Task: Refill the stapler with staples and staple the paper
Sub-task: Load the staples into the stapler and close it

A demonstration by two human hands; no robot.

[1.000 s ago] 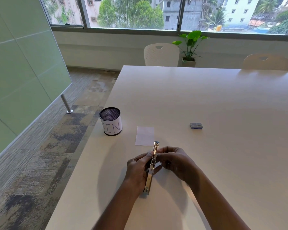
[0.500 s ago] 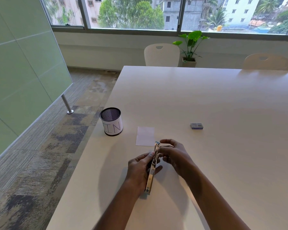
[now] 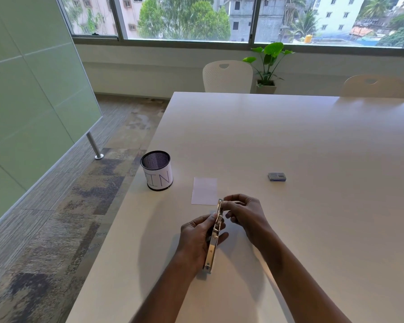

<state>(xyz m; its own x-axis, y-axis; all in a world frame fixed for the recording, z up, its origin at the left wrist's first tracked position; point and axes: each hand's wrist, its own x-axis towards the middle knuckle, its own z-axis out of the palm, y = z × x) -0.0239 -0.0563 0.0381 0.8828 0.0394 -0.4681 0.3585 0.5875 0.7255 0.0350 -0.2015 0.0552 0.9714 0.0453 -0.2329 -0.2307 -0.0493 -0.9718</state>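
Your left hand (image 3: pixel 194 238) hides much of the long silver metal stapler (image 3: pixel 214 238) it grips edge-up over the white table (image 3: pixel 289 136). Your right hand (image 3: pixel 245 213) pinches its far tip; any staples there are too small to see. One stapler, one small white paper sheet (image 3: pixel 204 191) just beyond, one blue-grey staple box (image 3: pixel 276 177).

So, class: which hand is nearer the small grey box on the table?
Right. The right hand pinches the far end of the stapler, left of the box and closer to the person; the left hand grips the stapler farther left, closer again.
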